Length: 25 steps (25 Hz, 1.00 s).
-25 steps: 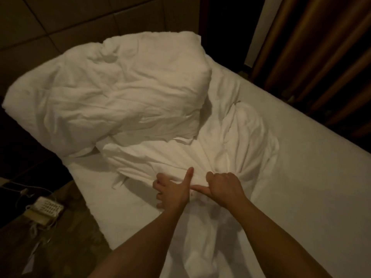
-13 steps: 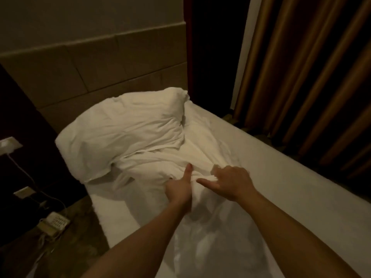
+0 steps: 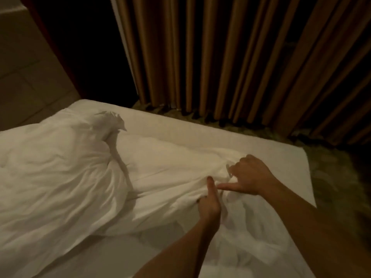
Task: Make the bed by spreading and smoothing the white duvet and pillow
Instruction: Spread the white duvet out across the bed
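Nearest to the camera, both forearms reach over the bed to the bunched white duvet (image 3: 180,177). The left hand (image 3: 208,203) has its fingers curled into a fold of the cloth, with the thumb pointing up. The right hand (image 3: 249,175) lies just beside it, fingers bent down into the same fold and the thumb stretched toward the left one. I judge the step is to take a firm hold before spreading. To do it well, each hand should catch only the top layer near the edge, then move apart and pull evenly, so the cloth opens flat and does not twist. Farther left, the pillow (image 3: 54,167) lies crumpled on the mattress (image 3: 271,143). Behind the bed hang brown curtains (image 3: 230,57).
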Each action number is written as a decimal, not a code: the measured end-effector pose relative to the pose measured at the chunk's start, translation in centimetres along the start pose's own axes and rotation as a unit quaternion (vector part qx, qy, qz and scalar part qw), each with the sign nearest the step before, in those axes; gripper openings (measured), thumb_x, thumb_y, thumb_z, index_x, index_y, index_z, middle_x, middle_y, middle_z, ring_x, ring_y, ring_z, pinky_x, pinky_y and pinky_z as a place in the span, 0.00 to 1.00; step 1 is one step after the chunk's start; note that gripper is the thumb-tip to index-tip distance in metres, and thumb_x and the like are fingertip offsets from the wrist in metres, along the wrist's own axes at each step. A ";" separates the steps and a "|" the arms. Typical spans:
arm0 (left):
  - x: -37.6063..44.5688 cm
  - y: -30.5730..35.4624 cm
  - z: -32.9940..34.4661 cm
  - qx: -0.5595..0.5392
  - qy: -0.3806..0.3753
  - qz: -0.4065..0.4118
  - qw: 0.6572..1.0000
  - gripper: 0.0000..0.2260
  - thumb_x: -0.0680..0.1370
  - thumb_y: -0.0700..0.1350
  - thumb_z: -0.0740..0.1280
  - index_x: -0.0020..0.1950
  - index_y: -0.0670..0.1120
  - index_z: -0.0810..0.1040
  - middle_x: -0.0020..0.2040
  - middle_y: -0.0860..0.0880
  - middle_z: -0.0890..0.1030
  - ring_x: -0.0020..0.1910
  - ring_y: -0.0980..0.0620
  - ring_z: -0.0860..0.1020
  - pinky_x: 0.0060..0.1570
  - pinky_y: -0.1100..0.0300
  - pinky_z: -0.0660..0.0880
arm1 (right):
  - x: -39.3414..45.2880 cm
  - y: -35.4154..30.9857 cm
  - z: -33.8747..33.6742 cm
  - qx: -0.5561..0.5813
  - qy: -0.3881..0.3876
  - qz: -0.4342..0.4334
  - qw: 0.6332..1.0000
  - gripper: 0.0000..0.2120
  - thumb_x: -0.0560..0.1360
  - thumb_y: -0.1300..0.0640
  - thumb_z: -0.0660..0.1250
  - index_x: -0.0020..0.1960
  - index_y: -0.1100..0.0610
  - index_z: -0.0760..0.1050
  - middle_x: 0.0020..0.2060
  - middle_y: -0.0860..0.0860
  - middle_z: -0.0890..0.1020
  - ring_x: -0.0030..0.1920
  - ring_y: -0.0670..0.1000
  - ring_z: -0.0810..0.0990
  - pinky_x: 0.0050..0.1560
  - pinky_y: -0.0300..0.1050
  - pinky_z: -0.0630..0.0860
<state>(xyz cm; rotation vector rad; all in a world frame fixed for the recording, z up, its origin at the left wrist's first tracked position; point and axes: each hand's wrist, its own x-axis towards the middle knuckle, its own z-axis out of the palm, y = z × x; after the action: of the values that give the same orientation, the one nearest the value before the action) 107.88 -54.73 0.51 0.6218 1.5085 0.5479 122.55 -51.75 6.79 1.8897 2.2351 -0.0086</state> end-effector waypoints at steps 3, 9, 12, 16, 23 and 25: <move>1.3 -6.5 -3.0 0.161 -0.050 -0.075 0.983 0.53 0.64 0.85 0.49 0.69 0.45 0.76 0.65 0.43 0.79 0.60 0.42 0.79 0.58 0.49 0.77 | -3.7 -2.1 8.5 0.046 -0.097 0.053 0.993 0.59 0.60 0.15 0.27 0.63 0.49 0.77 0.63 0.50 0.80 0.65 0.52 0.73 0.70 0.53 0.60; 6.9 -5.9 -16.0 0.308 0.134 0.071 0.939 0.56 0.63 0.85 0.44 0.61 0.39 0.80 0.60 0.40 0.82 0.60 0.40 0.79 0.61 0.48 0.75 | 0.1 -10.3 8.7 0.103 -0.068 0.037 0.992 0.61 0.59 0.19 0.21 0.68 0.51 0.72 0.65 0.50 0.75 0.65 0.53 0.71 0.68 0.52 0.63; 7.5 -0.8 -22.5 0.284 0.230 0.157 0.918 0.44 0.70 0.80 0.55 0.60 0.40 0.78 0.59 0.42 0.79 0.61 0.40 0.76 0.61 0.45 0.73 | 5.0 -16.2 5.4 0.118 -0.030 0.014 0.992 0.60 0.60 0.18 0.23 0.71 0.51 0.68 0.67 0.50 0.72 0.66 0.54 0.69 0.68 0.54 0.64; 9.3 5.5 -32.8 0.374 0.318 0.233 0.840 0.43 0.71 0.76 0.60 0.71 0.43 0.69 0.68 0.43 0.70 0.70 0.40 0.66 0.64 0.41 0.69 | 11.7 -26.1 1.2 0.189 0.005 0.022 0.982 0.59 0.61 0.15 0.30 0.77 0.51 0.59 0.72 0.50 0.65 0.71 0.56 0.65 0.72 0.59 0.61; 17.6 11.8 -51.7 0.414 0.316 0.215 0.826 0.52 0.67 0.80 0.55 0.80 0.46 0.56 0.79 0.42 0.60 0.78 0.38 0.56 0.72 0.36 0.61 | 25.1 -40.8 -1.7 0.287 -0.042 0.126 0.949 0.56 0.62 0.16 0.41 0.81 0.46 0.36 0.81 0.54 0.39 0.80 0.62 0.42 0.75 0.72 0.44; 19.4 12.8 -57.2 0.439 0.301 0.207 0.821 0.52 0.68 0.80 0.56 0.81 0.48 0.52 0.81 0.43 0.56 0.79 0.38 0.52 0.73 0.35 0.57 | 29.6 -44.4 -2.6 0.269 -0.043 0.148 0.951 0.54 0.64 0.16 0.42 0.80 0.44 0.35 0.81 0.53 0.37 0.80 0.64 0.39 0.74 0.74 0.43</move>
<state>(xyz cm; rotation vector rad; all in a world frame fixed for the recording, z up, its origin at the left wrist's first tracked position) 51.41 -30.08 -3.21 1.6412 2.2539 0.3547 74.31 -30.41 -1.53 2.4183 2.0017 -0.7027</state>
